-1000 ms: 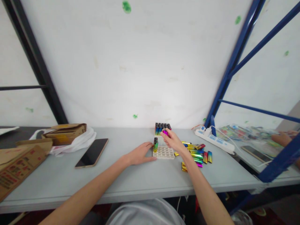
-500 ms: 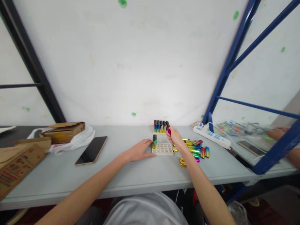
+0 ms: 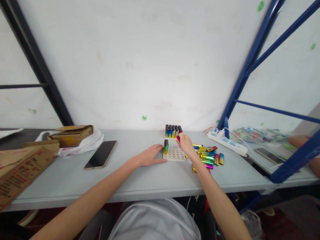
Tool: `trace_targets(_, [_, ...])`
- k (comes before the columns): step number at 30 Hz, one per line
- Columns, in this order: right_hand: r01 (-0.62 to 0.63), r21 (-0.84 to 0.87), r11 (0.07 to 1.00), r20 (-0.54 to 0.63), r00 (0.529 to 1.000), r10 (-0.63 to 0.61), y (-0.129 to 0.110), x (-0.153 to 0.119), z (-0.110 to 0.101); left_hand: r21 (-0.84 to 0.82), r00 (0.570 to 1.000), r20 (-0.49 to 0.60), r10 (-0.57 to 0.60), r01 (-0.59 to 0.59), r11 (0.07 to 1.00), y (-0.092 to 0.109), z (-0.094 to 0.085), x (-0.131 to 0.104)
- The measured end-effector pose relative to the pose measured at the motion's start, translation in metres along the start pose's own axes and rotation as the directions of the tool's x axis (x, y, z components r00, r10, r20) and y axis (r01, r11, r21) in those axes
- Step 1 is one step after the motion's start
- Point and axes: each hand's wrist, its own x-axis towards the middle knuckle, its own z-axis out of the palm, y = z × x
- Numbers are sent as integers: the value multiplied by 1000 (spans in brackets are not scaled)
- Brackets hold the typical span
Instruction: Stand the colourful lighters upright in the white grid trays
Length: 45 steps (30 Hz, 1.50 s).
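My left hand [image 3: 150, 156] rests at the left edge of a white tray with holes [image 3: 176, 155], thumb and fingers spread. Upright at the tray's left end stand green-yellow lighters [image 3: 166, 147]. Above the tray's far side, my right hand [image 3: 185, 143] is closed on a magenta lighter [image 3: 178, 137], of which only one end shows. Behind it, a full block of upright lighters with black tops [image 3: 173, 131] stands near the wall. To the right of the tray lies a loose pile of shiny coloured lighters [image 3: 207, 157], partly hidden by my right forearm.
A phone [image 3: 101, 154] lies on the grey table [image 3: 140, 185] at left, beside a white plastic bag [image 3: 82, 146] and cardboard boxes [image 3: 32, 170]. A power strip [image 3: 227, 143] lies at right by the blue frame [image 3: 237, 86]. Another person's hand [image 3: 297, 140] shows beyond it.
The camera view has shifted slightly. My right hand still holds the magenta lighter over the tray's far side, and my left hand stays at the tray's edge.
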Motion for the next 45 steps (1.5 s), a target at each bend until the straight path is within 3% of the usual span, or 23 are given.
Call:
trace_targets(3, [-23, -40, 999, -126, 992, 18, 0, 0, 0, -2, 1000, -5, 4, -4, 1000, 0, 0, 0])
trace_targets(5, [-25, -18, 1000, -113, 993, 23, -3, 0, 1, 3, 1000, -1, 4, -4, 1000, 1, -1, 0])
trace_targets(9, [51, 38, 998, 16, 999, -51, -8, -3, 1, -2, 1000, 6, -4, 4, 1000, 2, -1, 0])
trace_targets(13, [163, 42, 986, 167, 971, -168, -16, -10, -9, -5, 1000, 0, 4, -4, 1000, 2, -1, 0])
trace_targets(16, [300, -66, 952, 272, 923, -272, -27, -19, -20, -2, 1000, 2, 11, -11, 1000, 2, -1, 0])
trace_targets(20, [477, -283, 832, 244, 875, -419, -41, -29, -26, -12, 1000, 4, 9, -9, 1000, 3, -2, 0])
trace_targets(22, [451, -337, 826, 245, 889, -386, -44, -32, -25, -14, 1000, 10, 4, -4, 1000, 4, -3, 0])
trace_targets(25, [351, -293, 889, 315, 914, -257, -42, -32, -19, -14, 1000, 13, 5, -5, 1000, 5, -3, -1])
trace_targets(31, [248, -134, 960, 394, 902, -178, -32, -29, -8, -31, 1000, 2, 20, -20, 999, 3, -2, 0])
trace_targets(36, [273, -133, 953, 459, 869, -185, -29, -30, -9, 2, 1000, 16, 13, -13, 1000, 3, -1, 1])
trace_targets(45, [326, -227, 918, 414, 885, -211, -26, -24, -7, -7, 999, -13, 37, -37, 999, 0, 1, 1])
